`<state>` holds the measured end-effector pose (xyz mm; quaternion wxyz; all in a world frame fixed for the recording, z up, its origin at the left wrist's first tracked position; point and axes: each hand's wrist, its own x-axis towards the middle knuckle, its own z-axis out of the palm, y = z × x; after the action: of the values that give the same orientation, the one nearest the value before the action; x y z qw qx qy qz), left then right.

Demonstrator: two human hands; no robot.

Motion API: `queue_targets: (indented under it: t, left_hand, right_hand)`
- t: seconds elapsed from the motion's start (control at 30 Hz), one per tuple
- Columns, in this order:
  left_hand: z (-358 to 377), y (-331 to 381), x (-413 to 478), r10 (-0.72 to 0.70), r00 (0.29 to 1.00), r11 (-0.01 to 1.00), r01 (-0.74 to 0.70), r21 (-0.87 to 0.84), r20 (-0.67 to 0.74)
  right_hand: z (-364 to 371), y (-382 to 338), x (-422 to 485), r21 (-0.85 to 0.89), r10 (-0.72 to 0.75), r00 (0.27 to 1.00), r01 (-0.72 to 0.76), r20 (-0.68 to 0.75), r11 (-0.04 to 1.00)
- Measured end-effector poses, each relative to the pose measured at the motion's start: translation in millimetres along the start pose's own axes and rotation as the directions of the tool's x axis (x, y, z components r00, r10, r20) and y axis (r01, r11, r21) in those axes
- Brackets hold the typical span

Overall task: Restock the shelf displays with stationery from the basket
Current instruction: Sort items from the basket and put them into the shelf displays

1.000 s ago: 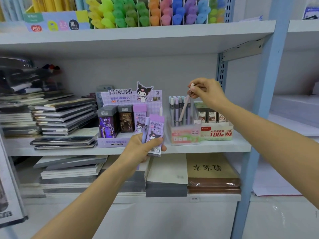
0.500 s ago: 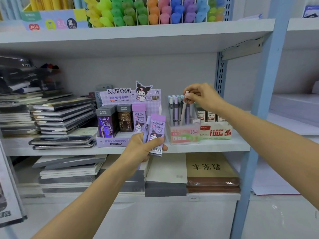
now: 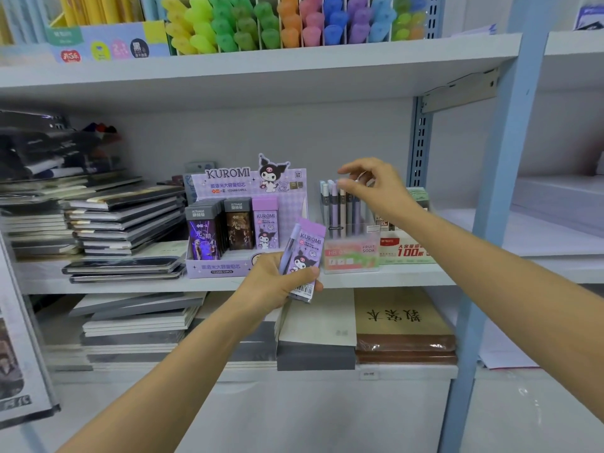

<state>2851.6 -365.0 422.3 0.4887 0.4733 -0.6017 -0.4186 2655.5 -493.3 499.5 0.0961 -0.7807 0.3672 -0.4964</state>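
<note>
My left hand point(image 3: 271, 282) holds a purple Kuromi lead case point(image 3: 307, 256) and a lilac pen point(image 3: 289, 250) in front of the middle shelf. Behind it stands the purple Kuromi display box point(image 3: 215, 266) with dark and purple cases in rows. My right hand point(image 3: 376, 184) hovers just above the clear pen display point(image 3: 351, 253), fingers apart and holding nothing. A beige pen point(image 3: 342, 210) stands upright in that display among grey, purple and white pens.
Stacked notebooks point(image 3: 124, 223) fill the shelf's left side. A red-and-white lead box display point(image 3: 405, 250) sits right of the pens. Highlighters point(image 3: 294, 21) line the upper shelf. A blue shelf upright point(image 3: 500, 191) stands at right. Paper pads point(image 3: 402, 325) lie below.
My right hand lowered the beige pen into the clear display and let it go; the fingers have opened above it. My left hand has kept its hold.
</note>
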Motion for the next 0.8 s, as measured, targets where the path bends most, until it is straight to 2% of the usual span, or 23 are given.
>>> queue_targets:
  t: [0.1,0.17,0.23,0.33,0.53,0.67,0.8]
  left_hand:
    - [9.3,3.7,-2.1,0.037,0.999,0.999,-0.038,0.020,0.020]
    - [16.4,5.3,-1.1,0.065,0.998,0.995,-0.066,0.075,0.024]
    - [23.5,7.6,0.0,0.088,0.996,0.987,-0.089,0.135,0.019]
    - [31.7,11.1,-0.6,0.108,0.994,0.980,-0.107,0.168,0.007]
    - [34.7,18.5,-6.8,0.079,0.997,0.980,-0.078,0.183,0.002]
    - [41.5,20.8,-6.1,0.038,0.999,0.993,-0.041,0.109,0.031]
    - [33.1,17.7,-4.7,-0.007,1.000,0.998,0.006,0.058,0.009]
  right_hand:
    - [-5.5,-26.7,-24.4,0.262,-0.011,0.978,-0.045,0.209,0.964]
    - [-3.6,-39.7,-36.5,0.259,0.001,0.936,-0.099,0.352,0.961]
    - [0.6,-44.8,-43.7,0.207,0.005,0.911,-0.099,0.411,0.973]
    - [-3.3,-44.5,-48.7,0.283,0.013,0.903,-0.148,0.430,0.948]
    - [-26.2,-33.4,-48.1,0.516,0.037,0.917,-0.257,0.398,0.817]
    - [-23.8,-32.4,-52.1,0.535,0.065,0.914,-0.291,0.400,0.793]
    - [-45.9,-29.2,-38.1,0.621,0.105,0.961,-0.246,0.255,0.744]
